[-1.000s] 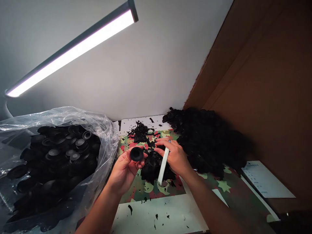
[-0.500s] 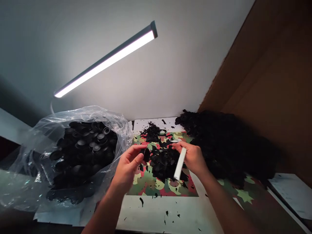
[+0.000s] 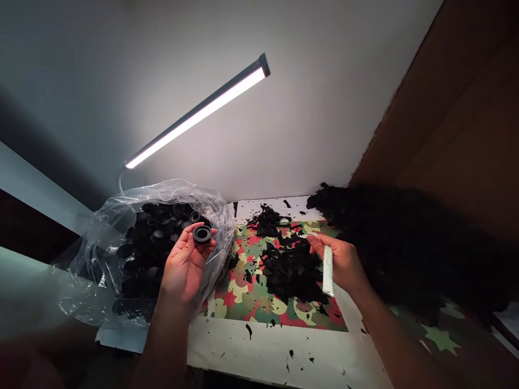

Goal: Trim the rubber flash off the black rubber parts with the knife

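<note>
Pinching a round black rubber part (image 3: 201, 234) between thumb and fingertips, the left hand (image 3: 185, 265) has swung leftward from the middle of the mat and now holds the piece in front of the clear plastic bag (image 3: 101, 227), its open ring face turned to the camera; a second ago that part sat over the scrap pile. The right hand (image 3: 344, 263) has drawn back to the right, fingers curled closed around a slim white tool (image 3: 327, 270) that points down toward the table edge. The view itself has shifted, so the lamp bar (image 3: 198, 111) now sits nearer the centre. The bag stands open and is heaped with many more black round parts of the same kind. Between the hands, loose black trimmings (image 3: 294, 267) lie piled on the camouflage-patterned mat (image 3: 247, 294). A larger dark heap (image 3: 409, 243) spreads against the brown cardboard wall (image 3: 458, 119) at right.
</note>
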`<state>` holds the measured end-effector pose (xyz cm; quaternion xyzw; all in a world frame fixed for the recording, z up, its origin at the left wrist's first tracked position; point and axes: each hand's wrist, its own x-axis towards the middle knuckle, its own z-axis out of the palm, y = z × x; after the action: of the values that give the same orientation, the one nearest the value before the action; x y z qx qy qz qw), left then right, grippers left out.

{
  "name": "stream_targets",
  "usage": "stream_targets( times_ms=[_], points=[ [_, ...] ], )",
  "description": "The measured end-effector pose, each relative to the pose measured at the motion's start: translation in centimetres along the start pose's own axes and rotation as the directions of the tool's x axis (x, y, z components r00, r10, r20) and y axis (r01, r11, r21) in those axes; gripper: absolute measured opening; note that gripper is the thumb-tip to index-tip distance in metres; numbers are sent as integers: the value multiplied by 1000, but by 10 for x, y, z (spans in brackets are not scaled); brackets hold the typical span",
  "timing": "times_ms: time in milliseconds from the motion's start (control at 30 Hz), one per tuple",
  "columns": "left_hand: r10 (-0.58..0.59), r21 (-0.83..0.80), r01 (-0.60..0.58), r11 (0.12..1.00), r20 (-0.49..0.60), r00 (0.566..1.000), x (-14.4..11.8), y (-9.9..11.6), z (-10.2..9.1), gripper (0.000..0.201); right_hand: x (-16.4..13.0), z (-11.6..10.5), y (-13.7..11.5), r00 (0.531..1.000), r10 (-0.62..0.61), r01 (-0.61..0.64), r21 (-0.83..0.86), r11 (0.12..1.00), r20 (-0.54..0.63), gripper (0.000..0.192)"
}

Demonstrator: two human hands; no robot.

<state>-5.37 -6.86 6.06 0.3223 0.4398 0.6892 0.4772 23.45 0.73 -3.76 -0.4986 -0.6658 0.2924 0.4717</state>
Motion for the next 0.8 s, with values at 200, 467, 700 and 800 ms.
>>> stream_targets(
  times_ms=[200, 467, 700, 800],
  points=[
    [0, 36, -1, 999, 10, 1000, -4, 0, 11, 26, 0, 0, 1, 1000, 5, -5, -15, 1000, 18, 68],
    [389, 708, -231, 667, -67, 919, 27, 22, -13, 20, 10, -8, 12, 993, 46, -34, -103, 994, 111, 60],
    [481, 994, -94, 49, 59, 875, 55, 42, -23, 12, 20, -23, 20, 956, 104, -44, -218, 975, 273, 31],
    [542, 936, -342, -81, 329, 773, 45, 13, -3, 21, 23, -22, 24, 955, 148, -68, -297, 952, 256, 16]
  ],
)
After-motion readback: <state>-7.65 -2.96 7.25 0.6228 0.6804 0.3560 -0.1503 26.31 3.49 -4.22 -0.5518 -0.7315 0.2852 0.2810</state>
